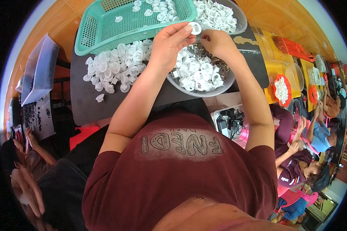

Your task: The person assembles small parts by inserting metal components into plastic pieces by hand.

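Pinching a white disc [194, 29] w/ its fingers, L hand [166, 43] has it over far side of bench [81, 88], nr green basket [104, 43]. R hand [220, 45]: fingers curled, can't tell if pinching. Disc prob. light, stiff, slippery; hold by rim.

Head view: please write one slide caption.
Left hand holds a round white piece, right hand close by, with a green basket and white parts around.
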The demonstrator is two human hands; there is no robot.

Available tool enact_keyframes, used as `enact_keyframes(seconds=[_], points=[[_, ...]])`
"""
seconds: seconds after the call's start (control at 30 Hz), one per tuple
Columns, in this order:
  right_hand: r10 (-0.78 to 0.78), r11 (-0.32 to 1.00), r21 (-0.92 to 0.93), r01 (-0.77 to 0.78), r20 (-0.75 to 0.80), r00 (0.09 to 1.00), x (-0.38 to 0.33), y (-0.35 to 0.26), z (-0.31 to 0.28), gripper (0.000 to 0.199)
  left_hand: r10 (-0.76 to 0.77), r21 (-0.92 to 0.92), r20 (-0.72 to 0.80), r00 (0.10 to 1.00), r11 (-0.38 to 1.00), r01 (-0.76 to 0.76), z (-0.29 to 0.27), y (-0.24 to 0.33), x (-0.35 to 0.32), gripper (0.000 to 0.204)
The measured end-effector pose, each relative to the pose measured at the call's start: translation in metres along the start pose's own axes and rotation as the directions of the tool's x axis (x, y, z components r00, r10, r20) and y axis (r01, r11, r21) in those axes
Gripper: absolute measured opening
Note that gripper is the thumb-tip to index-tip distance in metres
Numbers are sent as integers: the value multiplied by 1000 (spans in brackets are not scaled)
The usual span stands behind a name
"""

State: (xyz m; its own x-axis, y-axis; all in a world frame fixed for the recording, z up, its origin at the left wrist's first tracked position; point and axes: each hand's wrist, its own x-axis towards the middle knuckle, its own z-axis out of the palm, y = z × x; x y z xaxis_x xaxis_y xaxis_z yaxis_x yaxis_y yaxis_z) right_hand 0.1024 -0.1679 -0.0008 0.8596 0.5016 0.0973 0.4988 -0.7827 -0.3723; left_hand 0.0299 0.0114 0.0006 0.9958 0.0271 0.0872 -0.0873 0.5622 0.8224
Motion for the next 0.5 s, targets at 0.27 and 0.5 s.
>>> enact_keyframes(seconds=[0.27, 0.5], points=[[79, 555, 825, -104, 72, 994, -34, -9, -19, 10, -125, -186, 2, 992, 975, 123, 1, -1, -1, 28], [84, 492, 870, 39, -92, 992, -49, -24, -18, 16, -110, -232, 54, 992, 965, 120, 5, 1, -5, 26]])
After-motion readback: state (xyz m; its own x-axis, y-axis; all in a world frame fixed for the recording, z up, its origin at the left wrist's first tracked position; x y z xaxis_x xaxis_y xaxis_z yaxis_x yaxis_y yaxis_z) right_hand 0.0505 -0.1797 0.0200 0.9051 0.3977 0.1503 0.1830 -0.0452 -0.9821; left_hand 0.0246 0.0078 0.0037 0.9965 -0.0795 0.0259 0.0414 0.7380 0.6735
